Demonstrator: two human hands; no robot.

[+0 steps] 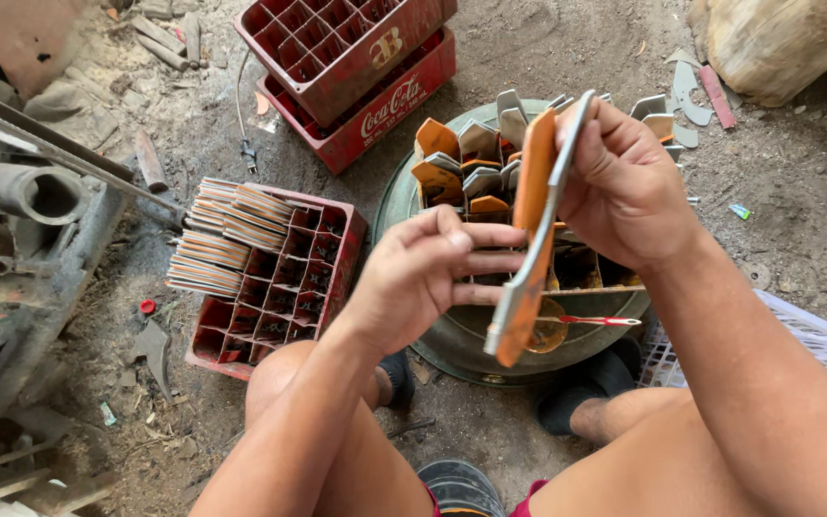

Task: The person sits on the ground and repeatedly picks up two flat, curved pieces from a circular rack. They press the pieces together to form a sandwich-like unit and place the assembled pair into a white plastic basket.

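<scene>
On a dirt floor (547,57), two stacked red plastic bottle crates (351,57) with white lettering on their sides stand behind a round green metal drum (461,335) packed with orange-handled blades. Another red compartment crate (279,287) at left carries stacked orange-and-grey blades (227,239). Both hands are closed on one long grey metal blade with an orange wooden handle (528,239), held over the drum: right hand (624,187) at top, left hand (423,273) pinching mid-length.
</scene>
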